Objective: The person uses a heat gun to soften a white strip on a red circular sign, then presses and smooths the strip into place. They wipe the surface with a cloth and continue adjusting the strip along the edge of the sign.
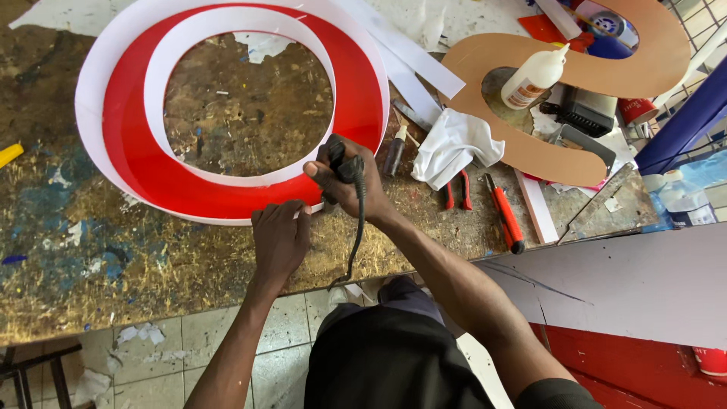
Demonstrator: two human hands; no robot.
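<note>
A large red ring-shaped letter form (227, 178) with white inner and outer side walls lies flat on the worn, paint-stained workbench (91, 257). My left hand (279, 238) presses against the near outer white wall of the ring. My right hand (342, 178) grips a black corded tool (338, 155), its tip down at the ring's near edge; the black cord (357, 235) hangs toward the bench edge.
Right of the ring lie a white cloth (454, 144), red-handled pliers (457, 193), a red utility knife (506, 216), a brown S-shaped board (553, 148), a white glue bottle (534, 76) and white strips (413, 64). A grey panel (628, 284) lies at the near right. Tiled floor below.
</note>
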